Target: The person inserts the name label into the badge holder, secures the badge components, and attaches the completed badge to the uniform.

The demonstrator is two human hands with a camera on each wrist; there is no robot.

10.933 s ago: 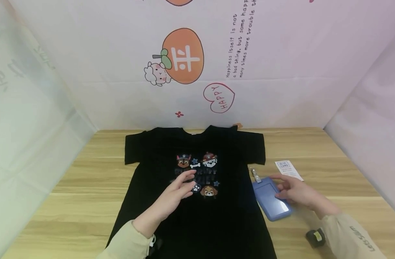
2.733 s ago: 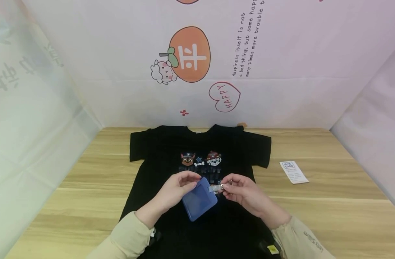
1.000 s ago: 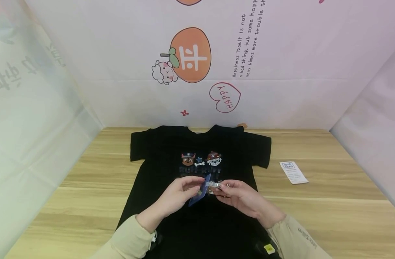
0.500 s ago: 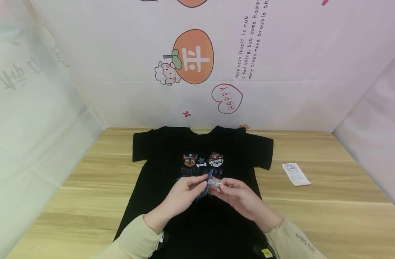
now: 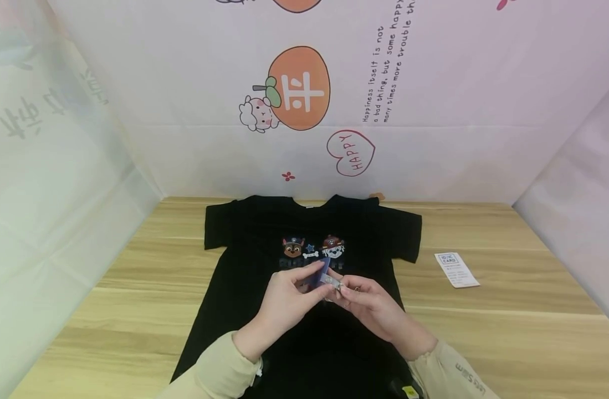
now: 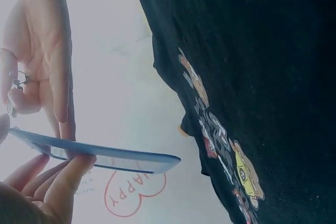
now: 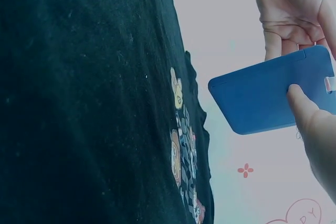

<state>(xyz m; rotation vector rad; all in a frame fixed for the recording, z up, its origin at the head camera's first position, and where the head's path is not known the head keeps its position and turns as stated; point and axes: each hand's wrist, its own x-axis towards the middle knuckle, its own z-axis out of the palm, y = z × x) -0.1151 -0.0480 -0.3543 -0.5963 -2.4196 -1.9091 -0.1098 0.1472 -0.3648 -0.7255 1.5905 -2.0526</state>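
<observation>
A blue badge holder [image 5: 324,267] is held up above the chest of a black T-shirt [image 5: 304,343], tilted nearly edge-on in the head view. My left hand [image 5: 284,299] grips it by its edges between thumb and fingers. My right hand [image 5: 381,310] pinches the metal clip on the clear strap [image 5: 331,281]. The right wrist view shows the flat blue face of the badge holder [image 7: 262,93], with a right fingertip [image 7: 299,98] pressing on it. In the left wrist view the clip [image 6: 20,81] sits within the curled right fingers.
The T-shirt lies spread on a wooden table [image 5: 109,288], cartoon dogs printed on its chest. A white ID/IC card [image 5: 456,270] lies to the right of the shirt. Printed white cloth [image 5: 209,155] hangs behind and at both sides.
The badge holder first lay right of the shirt, under my right hand. It was lifted over the shirt into both hands, then turned edge-on. Lately my left thumb has moved up to the strap.
</observation>
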